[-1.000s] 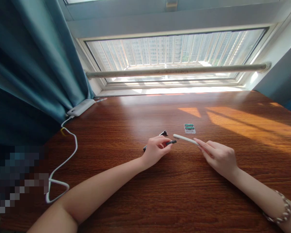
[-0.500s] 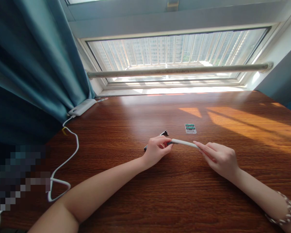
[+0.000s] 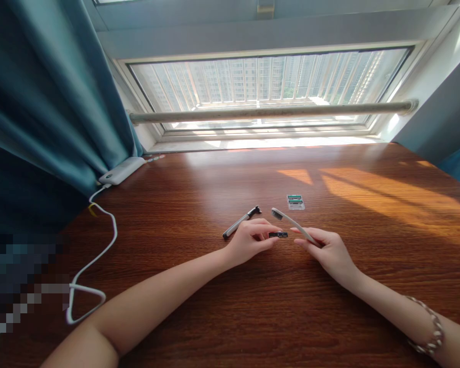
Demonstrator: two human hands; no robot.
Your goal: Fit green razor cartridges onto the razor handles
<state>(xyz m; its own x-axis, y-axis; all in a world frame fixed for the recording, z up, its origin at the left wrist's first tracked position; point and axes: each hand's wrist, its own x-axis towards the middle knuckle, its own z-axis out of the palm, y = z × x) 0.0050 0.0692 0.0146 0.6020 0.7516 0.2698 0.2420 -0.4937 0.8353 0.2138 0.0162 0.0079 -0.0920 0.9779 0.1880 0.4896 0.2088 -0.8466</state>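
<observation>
My left hand [image 3: 253, 239] is closed, pinching a small black razor cartridge [image 3: 278, 234] between thumb and fingers just above the table. In my right hand [image 3: 331, 250] is a white toothbrush [image 3: 298, 225], gripped by its handle. Its head with dark bristles points up and to the left, apart from the cartridge. A grey and black razor handle [image 3: 239, 223] lies on the table beside and behind my left hand, partly covered by it. Beyond the toothbrush sits a clear plastic case [image 3: 295, 202] holding razor cartridges with green strips.
The brown wooden table [image 3: 199, 317] reaches to the window sill. At the left, a white device [image 3: 122, 170] with a white cable [image 3: 114, 225] lies by the blue curtain [image 3: 72, 87]. A rail [image 3: 272, 110] crosses the window.
The toothbrush has come away from the cartridge and now slants upward, bristles showing. My right hand has shifted its hold on the handle. More of the cartridge and razor handle shows.
</observation>
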